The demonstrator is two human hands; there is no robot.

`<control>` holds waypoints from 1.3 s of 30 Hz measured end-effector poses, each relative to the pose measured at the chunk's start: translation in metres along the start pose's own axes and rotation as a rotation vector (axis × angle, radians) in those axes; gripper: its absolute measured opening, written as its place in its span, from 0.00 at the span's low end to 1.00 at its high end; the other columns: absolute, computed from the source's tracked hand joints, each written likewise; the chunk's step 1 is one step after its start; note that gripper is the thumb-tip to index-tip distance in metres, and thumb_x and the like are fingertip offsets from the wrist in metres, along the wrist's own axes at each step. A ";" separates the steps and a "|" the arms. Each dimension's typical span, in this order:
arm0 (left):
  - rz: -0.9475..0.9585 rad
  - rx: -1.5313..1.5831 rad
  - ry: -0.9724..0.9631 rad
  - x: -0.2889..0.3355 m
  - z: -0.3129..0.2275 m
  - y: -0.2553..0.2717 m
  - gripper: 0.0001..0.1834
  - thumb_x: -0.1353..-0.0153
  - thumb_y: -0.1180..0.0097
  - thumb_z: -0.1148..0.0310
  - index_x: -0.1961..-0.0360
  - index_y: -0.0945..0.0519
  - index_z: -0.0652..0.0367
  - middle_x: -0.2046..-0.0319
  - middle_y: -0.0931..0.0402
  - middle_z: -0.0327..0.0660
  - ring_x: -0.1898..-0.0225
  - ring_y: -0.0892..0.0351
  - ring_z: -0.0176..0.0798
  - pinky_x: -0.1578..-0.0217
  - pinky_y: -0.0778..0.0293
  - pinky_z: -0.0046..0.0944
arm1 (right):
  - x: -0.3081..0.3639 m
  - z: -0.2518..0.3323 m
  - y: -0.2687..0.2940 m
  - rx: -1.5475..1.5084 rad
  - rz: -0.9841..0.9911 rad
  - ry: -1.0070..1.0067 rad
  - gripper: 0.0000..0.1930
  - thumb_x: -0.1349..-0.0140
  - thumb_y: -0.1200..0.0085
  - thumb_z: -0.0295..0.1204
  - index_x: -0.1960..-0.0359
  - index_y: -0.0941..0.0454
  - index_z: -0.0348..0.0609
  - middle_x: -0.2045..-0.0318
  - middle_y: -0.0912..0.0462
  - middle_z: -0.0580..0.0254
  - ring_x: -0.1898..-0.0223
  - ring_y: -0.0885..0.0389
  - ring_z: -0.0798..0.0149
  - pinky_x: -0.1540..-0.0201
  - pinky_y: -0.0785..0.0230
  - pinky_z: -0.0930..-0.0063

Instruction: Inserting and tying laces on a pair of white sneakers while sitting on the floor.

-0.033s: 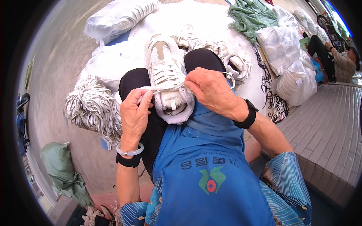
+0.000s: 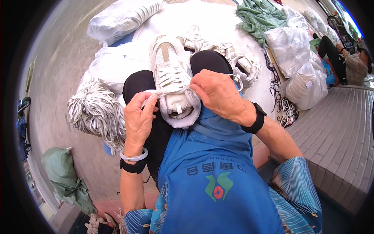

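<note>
It seems a shoe workshop: a held sneaker [image 2: 167, 58], more sneakers [image 2: 246, 63] on a white sheet [image 2: 212, 15], a shoelace bundle [image 2: 95, 111] at its left edge, plastic bags [image 2: 286, 48] along its right.

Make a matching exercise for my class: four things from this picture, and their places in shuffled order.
1. White lace-up sneaker
2. Pale ring-shaped bangle
3. Thick bundle of whitish laces
4. Printed blue cloth apron

A. Left of the left hand
B. Lower middle of the picture
C. Between the left hand and the right hand
D. Around the left wrist

Pairs: 1-C; 2-D; 3-A; 4-B
</note>
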State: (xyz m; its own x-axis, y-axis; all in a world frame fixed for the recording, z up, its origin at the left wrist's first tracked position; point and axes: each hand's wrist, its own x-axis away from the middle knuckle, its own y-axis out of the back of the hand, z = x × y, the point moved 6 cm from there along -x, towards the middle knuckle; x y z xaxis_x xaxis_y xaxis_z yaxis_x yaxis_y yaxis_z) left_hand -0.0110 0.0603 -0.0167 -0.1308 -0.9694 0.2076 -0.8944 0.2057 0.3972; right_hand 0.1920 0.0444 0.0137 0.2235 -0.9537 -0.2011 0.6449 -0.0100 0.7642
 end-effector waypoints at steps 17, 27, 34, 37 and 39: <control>-0.272 -0.725 -0.551 0.045 -0.038 -0.006 0.22 0.45 0.37 0.63 0.51 0.23 0.60 0.55 0.26 0.43 0.51 0.29 0.48 0.48 0.38 0.45 | -0.003 0.011 -0.002 0.071 0.019 0.101 0.04 0.46 0.49 0.25 0.74 0.27 0.37 0.75 0.24 0.50 0.72 0.22 0.46 0.70 0.29 0.55; -0.185 -0.586 -0.505 0.026 -0.018 -0.014 0.16 0.41 0.50 0.77 0.51 0.24 0.64 0.61 0.23 0.51 0.58 0.24 0.52 0.55 0.30 0.46 | -0.002 0.012 -0.015 0.140 0.050 0.085 0.04 0.48 0.49 0.25 0.73 0.27 0.37 0.75 0.24 0.51 0.73 0.21 0.46 0.70 0.28 0.56; -0.124 -0.427 -0.419 0.020 -0.021 -0.008 0.11 0.41 0.53 0.82 0.57 0.24 0.64 0.64 0.21 0.50 0.64 0.19 0.49 0.63 0.26 0.40 | 0.002 0.014 0.005 0.082 -0.039 0.014 0.13 0.46 0.40 0.33 0.68 0.29 0.36 0.67 0.27 0.53 0.71 0.21 0.49 0.71 0.26 0.61; -0.145 -0.520 -0.622 0.030 -0.037 -0.019 0.11 0.43 0.49 0.82 0.59 0.24 0.62 0.66 0.22 0.49 0.64 0.21 0.53 0.62 0.26 0.44 | 0.013 0.032 0.002 0.201 -0.012 -0.011 0.18 0.47 0.38 0.38 0.68 0.29 0.36 0.67 0.29 0.53 0.70 0.21 0.55 0.72 0.27 0.66; -0.124 -0.556 -0.615 0.029 -0.037 -0.019 0.10 0.44 0.47 0.82 0.60 0.24 0.63 0.66 0.22 0.49 0.63 0.21 0.53 0.62 0.26 0.44 | 0.016 0.037 -0.009 0.358 0.049 0.006 0.15 0.48 0.39 0.34 0.68 0.28 0.34 0.67 0.29 0.52 0.70 0.22 0.59 0.71 0.27 0.70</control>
State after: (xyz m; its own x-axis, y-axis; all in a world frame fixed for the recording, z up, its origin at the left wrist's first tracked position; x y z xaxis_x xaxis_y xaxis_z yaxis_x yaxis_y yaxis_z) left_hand 0.0184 0.0334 0.0151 -0.3995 -0.8563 -0.3274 -0.5978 -0.0274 0.8012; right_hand 0.1626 0.0184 0.0266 0.2522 -0.9540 -0.1619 0.3373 -0.0701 0.9388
